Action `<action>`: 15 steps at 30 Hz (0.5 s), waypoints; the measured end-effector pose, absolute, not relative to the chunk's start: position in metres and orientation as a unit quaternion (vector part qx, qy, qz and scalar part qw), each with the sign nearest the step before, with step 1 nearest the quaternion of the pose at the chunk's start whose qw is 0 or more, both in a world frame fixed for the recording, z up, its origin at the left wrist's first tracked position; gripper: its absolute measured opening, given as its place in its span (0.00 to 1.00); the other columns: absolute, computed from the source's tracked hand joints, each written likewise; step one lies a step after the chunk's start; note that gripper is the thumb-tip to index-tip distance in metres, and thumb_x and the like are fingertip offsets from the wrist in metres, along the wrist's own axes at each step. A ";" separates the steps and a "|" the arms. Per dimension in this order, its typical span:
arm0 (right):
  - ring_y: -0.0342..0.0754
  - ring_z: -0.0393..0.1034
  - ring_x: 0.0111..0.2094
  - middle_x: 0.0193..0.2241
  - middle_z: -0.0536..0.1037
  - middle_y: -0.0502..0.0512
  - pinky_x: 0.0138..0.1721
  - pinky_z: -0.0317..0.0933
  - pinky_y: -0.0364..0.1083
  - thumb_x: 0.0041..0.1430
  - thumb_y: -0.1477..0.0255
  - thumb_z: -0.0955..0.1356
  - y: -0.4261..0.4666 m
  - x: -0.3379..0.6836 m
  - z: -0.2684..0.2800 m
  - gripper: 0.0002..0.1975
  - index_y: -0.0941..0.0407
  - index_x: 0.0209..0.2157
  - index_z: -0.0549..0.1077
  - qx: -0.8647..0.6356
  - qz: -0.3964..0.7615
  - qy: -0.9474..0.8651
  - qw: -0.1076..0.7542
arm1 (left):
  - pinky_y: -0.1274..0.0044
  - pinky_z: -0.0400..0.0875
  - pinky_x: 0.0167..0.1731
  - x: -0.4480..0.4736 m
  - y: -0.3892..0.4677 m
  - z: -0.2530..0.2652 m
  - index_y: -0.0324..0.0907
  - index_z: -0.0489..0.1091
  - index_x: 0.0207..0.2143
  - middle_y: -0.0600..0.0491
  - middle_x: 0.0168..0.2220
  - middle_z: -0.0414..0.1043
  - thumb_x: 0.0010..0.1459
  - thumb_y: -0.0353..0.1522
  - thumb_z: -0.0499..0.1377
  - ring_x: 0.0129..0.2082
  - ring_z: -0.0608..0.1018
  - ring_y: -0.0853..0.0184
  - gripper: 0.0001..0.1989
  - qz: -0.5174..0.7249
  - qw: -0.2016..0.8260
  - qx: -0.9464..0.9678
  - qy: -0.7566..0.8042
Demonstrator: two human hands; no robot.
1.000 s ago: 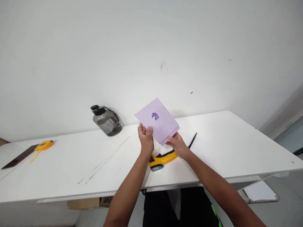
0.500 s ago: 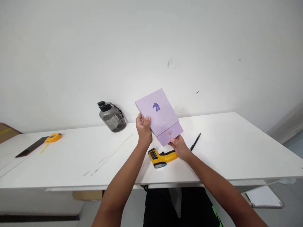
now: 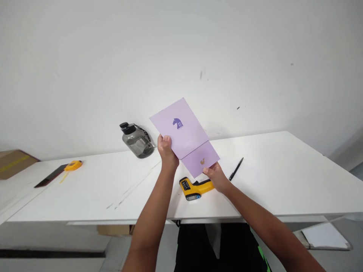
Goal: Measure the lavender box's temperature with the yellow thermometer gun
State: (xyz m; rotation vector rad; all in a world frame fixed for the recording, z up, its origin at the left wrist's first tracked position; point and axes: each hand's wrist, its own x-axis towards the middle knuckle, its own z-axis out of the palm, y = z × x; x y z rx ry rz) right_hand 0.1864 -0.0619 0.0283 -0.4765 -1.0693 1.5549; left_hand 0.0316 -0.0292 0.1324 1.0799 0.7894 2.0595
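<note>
A flat lilac box is held tilted above the table by both hands. Its outer sleeve (image 3: 188, 130) bears a dark purple horse-head mark. From the sleeve's lower end a purple inner box (image 3: 195, 160) with a small gold emblem sticks partway out. My left hand (image 3: 167, 149) is closed on the sleeve's left edge, thumb on top. At the lower right corner, my right hand (image 3: 216, 175) pinches the inner box, thumb on its face and fingers underneath. Beneath that hand lies a yellow-and-black infrared thermometer (image 3: 202, 187), its handle partly hidden.
Right of the thermometer is a black pen (image 3: 236, 169). A grey water bottle (image 3: 138, 141) stands at the back by the wall. On the left of the white table (image 3: 283, 177) are a yellow tape measure (image 3: 73, 165), a dark flat strip (image 3: 51, 176) and a cardboard box (image 3: 17, 163).
The sleeve has moved up and left with my left hand, and more of the inner box shows below it. My right hand stays nearly in place. The view has shifted slightly.
</note>
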 end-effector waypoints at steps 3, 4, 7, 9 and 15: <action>0.53 0.71 0.53 0.50 0.76 0.55 0.58 0.63 0.57 0.48 0.62 0.77 -0.063 0.185 0.026 0.29 0.50 0.50 0.67 -0.195 0.656 -0.466 0.561 | 0.72 0.73 0.45 0.025 -0.027 0.126 0.42 0.68 0.50 0.46 0.45 0.74 0.46 0.55 0.64 0.47 0.77 0.58 0.35 0.785 0.350 0.416 0.298; 0.53 0.71 0.52 0.49 0.76 0.55 0.57 0.64 0.57 0.48 0.63 0.77 -0.063 0.185 0.025 0.29 0.50 0.50 0.67 -0.193 0.655 -0.468 0.561 | 0.71 0.73 0.46 0.024 -0.027 0.125 0.42 0.68 0.51 0.46 0.46 0.74 0.47 0.55 0.63 0.48 0.77 0.58 0.35 0.780 0.355 0.423 0.293; 0.53 0.72 0.51 0.47 0.77 0.54 0.56 0.65 0.56 0.48 0.64 0.77 -0.063 0.184 0.021 0.28 0.51 0.49 0.67 -0.188 0.654 -0.467 0.565 | 0.69 0.71 0.51 0.022 -0.028 0.126 0.44 0.65 0.54 0.45 0.52 0.73 0.50 0.57 0.60 0.53 0.75 0.57 0.37 0.762 0.366 0.449 0.288; 0.53 0.72 0.51 0.48 0.77 0.55 0.56 0.65 0.57 0.48 0.63 0.77 -0.062 0.185 0.021 0.27 0.51 0.48 0.67 -0.184 0.654 -0.463 0.570 | 0.68 0.69 0.55 0.023 -0.030 0.130 0.45 0.64 0.56 0.44 0.56 0.70 0.52 0.58 0.58 0.57 0.73 0.56 0.37 0.739 0.376 0.473 0.297; 0.54 0.71 0.55 0.51 0.76 0.55 0.59 0.64 0.57 0.49 0.61 0.77 -0.062 0.190 0.030 0.27 0.50 0.50 0.70 -0.190 0.648 -0.433 0.597 | 0.62 0.66 0.58 0.025 -0.042 0.131 0.51 0.55 0.63 0.45 0.66 0.58 0.51 0.59 0.59 0.64 0.66 0.53 0.42 0.622 0.440 0.521 0.385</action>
